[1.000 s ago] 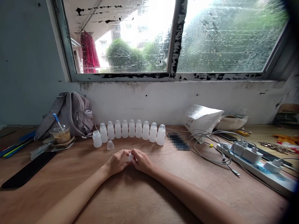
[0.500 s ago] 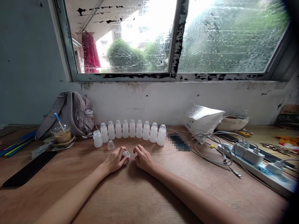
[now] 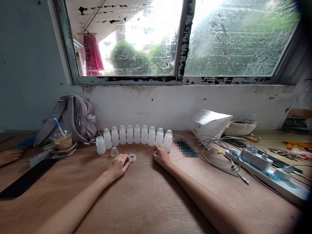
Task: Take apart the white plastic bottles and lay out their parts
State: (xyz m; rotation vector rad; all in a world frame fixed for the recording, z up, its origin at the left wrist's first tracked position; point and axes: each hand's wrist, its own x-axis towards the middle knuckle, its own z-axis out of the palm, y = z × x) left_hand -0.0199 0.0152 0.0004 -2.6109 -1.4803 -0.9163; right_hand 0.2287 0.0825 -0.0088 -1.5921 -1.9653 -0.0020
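Note:
A curved row of several frosted baby bottles with clear domed caps (image 3: 136, 135) stands upright before me. At its left end is an uncapped bottle (image 3: 100, 145); a loose domed cap (image 3: 114, 151) sits in front. My left hand (image 3: 119, 166) rests on the table with thumb and fingers apart, holding nothing. Beside its fingertips, a whitish screw ring (image 3: 132, 158) lies flat; whether they touch, I cannot tell. My right hand (image 3: 162, 157) is closed, its fingers curled just in front of the row's right end. What it pinches, if anything, is hidden.
Another person's hand (image 3: 9, 157) lies at the far left. Nearby are a black phone-like slab (image 3: 28, 177), an iced drink cup (image 3: 61, 140) and a grey backpack (image 3: 73, 118). On the right are tangled cables (image 3: 214, 162), a power strip (image 3: 270, 175) and a white bag (image 3: 212, 125).
My left hand has let go of the ring, which now lies flat. My right hand has moved right and forward, toward the bottles. Another person's hand has appeared at far left; the pens there are gone.

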